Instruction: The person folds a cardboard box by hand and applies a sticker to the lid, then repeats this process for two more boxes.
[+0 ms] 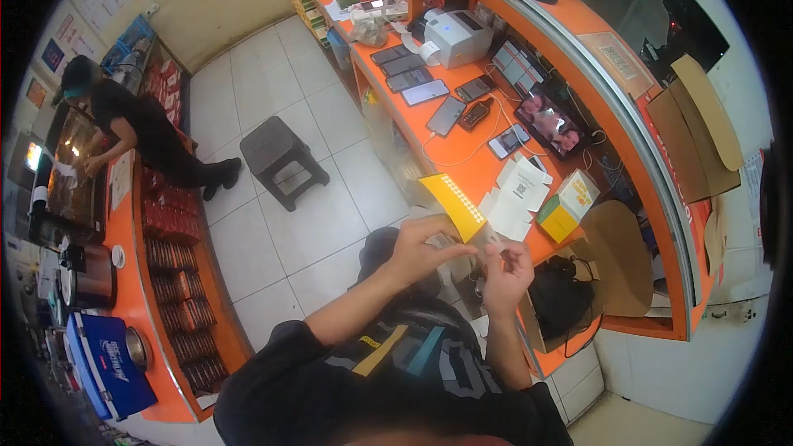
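Note:
A yellow carton piece [453, 205] with rows of pale dots along one side stands up from my left hand [425, 246], whose fingers are closed round its lower end. Close beside it on the right, my right hand [506, 271] is closed, with thumb and fingertips pinched near a pale edge too small to make out. Both hands are in front of my chest, near the orange counter's edge. Just beyond them, an unfolded white carton [519, 198] with a printed code lies on the counter, and a yellow and green box [567, 205] stands to its right.
Several phones [424, 92], a white printer [458, 36] and a screen [552, 122] occupy the orange counter [462, 149]. An open cardboard box [615, 260] holds a black bag. A dark stool [277, 153] stands on the floor. A person [140, 124] works at the left counter.

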A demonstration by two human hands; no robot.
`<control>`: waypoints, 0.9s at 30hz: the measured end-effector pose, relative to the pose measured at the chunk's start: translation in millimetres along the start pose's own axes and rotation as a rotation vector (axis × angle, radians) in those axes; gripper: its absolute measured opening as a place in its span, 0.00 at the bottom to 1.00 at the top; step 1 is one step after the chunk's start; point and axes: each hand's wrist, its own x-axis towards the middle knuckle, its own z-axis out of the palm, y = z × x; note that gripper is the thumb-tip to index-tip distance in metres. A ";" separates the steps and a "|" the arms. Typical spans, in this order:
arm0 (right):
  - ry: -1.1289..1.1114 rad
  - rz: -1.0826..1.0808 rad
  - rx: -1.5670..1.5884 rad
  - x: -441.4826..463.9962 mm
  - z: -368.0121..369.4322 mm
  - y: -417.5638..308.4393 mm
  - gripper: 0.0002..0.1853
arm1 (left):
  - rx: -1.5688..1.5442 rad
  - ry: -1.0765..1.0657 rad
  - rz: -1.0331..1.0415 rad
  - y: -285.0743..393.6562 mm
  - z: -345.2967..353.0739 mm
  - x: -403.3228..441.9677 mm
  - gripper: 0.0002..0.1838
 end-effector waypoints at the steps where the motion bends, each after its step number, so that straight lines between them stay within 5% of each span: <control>1: -0.046 -0.049 -0.067 -1.7 -0.5 -3.5 0.07 | -0.043 -0.002 -0.018 -0.1 -1.1 -0.6 0.14; 14: -0.201 -0.255 -0.387 18.2 8.2 -41.3 0.04 | -0.316 0.059 -0.132 3.8 0.5 -4.3 0.10; 20: -0.105 -0.062 -0.199 14.2 8.6 -27.2 0.04 | -0.138 0.074 -0.177 14.2 10.4 -12.7 0.05; 27: -0.066 -0.009 -0.240 10.7 10.4 -28.4 0.04 | -0.434 0.100 -0.281 3.5 13.9 -16.5 0.09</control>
